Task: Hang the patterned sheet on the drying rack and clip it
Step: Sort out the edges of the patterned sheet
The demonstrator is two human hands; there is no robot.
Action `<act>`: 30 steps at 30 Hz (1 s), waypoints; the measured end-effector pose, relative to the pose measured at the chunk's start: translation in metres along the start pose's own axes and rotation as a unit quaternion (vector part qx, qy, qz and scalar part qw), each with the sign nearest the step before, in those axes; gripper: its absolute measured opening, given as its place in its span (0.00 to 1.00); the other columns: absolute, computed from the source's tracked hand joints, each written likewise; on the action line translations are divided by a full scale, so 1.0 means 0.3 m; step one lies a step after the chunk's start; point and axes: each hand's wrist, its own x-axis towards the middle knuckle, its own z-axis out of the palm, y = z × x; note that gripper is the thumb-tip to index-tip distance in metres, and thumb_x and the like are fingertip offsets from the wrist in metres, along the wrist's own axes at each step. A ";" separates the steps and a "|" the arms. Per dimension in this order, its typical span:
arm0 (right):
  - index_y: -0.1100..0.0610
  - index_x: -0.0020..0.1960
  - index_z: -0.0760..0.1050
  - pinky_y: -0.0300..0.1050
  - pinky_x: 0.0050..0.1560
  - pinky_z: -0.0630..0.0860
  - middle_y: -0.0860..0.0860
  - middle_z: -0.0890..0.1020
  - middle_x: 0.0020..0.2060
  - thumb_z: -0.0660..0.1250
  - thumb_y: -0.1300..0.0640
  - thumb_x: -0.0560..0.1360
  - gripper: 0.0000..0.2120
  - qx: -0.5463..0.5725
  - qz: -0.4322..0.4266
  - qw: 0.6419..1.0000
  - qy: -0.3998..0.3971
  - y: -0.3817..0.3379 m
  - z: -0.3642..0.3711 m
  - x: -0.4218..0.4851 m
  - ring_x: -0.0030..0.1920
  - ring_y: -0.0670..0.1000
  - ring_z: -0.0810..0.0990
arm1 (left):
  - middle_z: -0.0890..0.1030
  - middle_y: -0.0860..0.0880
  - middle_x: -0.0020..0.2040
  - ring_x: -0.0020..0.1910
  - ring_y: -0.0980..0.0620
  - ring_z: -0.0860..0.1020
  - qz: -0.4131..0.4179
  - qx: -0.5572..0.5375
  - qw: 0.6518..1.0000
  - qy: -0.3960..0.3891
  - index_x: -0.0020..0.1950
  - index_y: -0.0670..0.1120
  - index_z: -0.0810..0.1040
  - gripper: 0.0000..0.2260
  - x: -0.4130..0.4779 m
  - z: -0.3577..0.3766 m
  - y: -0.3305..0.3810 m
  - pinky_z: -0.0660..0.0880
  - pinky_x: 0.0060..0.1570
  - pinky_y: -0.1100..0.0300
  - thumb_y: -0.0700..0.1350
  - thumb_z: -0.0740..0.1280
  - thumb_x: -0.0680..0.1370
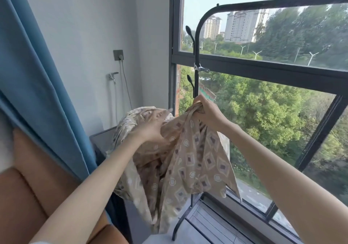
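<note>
View: head cam, looking fwd and down at a window corner.
Patterned sheet (190,161): beige w/ brown diamonds and white rings. It's bunched up and held in the air betw. both hands, in front of the rack's upright and well below the top bar. Lower folds hang toward the floor.
R hand (207,112): clenched round a gathered corner of the sheet, raised just in front of the upright, below the lower hook.
L hand (150,128): motion-blurred, back up, laid on the big wad of cloth at left. Can't tell if the fingers grip or only press.
Drying rack (197,51): black. The upright curves into a top bar running right across the window. Two knob hooks on the upright's left side; foot on the floor by the sill.
Clip (201,68): metal, clamped on the upright betw. the two hooks, above the sheet.
Curtain (37,70): blue, along the left.
Socket (118,55): on the wall, cable plugged in.
Tap (113,76): just below the socket.
Seat (33,191): orange, bottom left.
</note>
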 end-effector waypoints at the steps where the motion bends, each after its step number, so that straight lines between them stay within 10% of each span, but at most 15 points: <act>1: 0.62 0.55 0.70 0.25 0.34 0.68 0.49 0.76 0.44 0.67 0.68 0.72 0.13 -0.008 -0.010 1.000 0.003 -0.008 0.000 0.005 0.38 0.36 0.73 | 0.56 0.48 0.74 0.73 0.44 0.59 0.038 -0.017 0.999 -0.004 0.74 0.65 0.46 0.46 -0.003 0.018 0.033 0.65 0.65 0.40 0.61 0.73 0.66; 4: 0.57 0.55 0.71 0.29 0.35 0.67 0.55 0.76 0.48 0.69 0.65 0.71 0.14 -0.030 -0.031 0.999 0.004 -0.013 0.002 0.021 0.42 0.50 0.76 | 0.69 0.50 0.70 0.67 0.49 0.69 0.058 -0.242 0.968 -0.029 0.74 0.59 0.58 0.34 -0.001 0.010 0.078 0.68 0.65 0.50 0.59 0.70 0.71; 7: 0.60 0.54 0.72 0.25 0.35 0.67 0.53 0.76 0.46 0.71 0.67 0.70 0.14 -0.011 -0.037 0.999 0.007 -0.016 -0.013 0.017 0.39 0.41 0.74 | 0.76 0.51 0.58 0.52 0.57 0.75 0.069 -0.378 0.923 0.004 0.66 0.55 0.72 0.21 0.003 -0.016 0.063 0.75 0.55 0.56 0.59 0.65 0.74; 16: 0.62 0.53 0.73 0.22 0.35 0.68 0.52 0.78 0.44 0.71 0.67 0.70 0.14 0.008 -0.039 0.999 0.031 -0.026 -0.006 0.030 0.38 0.44 0.75 | 0.76 0.53 0.40 0.34 0.58 0.75 0.104 -0.279 0.931 0.210 0.50 0.47 0.74 0.12 -0.014 0.035 0.121 0.70 0.35 0.67 0.53 0.70 0.74; 30: 0.61 0.54 0.73 0.24 0.33 0.67 0.46 0.75 0.39 0.72 0.68 0.69 0.15 0.022 -0.056 0.998 0.030 -0.032 -0.009 0.030 0.35 0.35 0.72 | 0.79 0.48 0.37 0.38 0.45 0.77 0.034 -0.110 0.971 0.209 0.40 0.46 0.75 0.01 0.008 0.085 0.048 0.74 0.39 0.53 0.43 0.64 0.71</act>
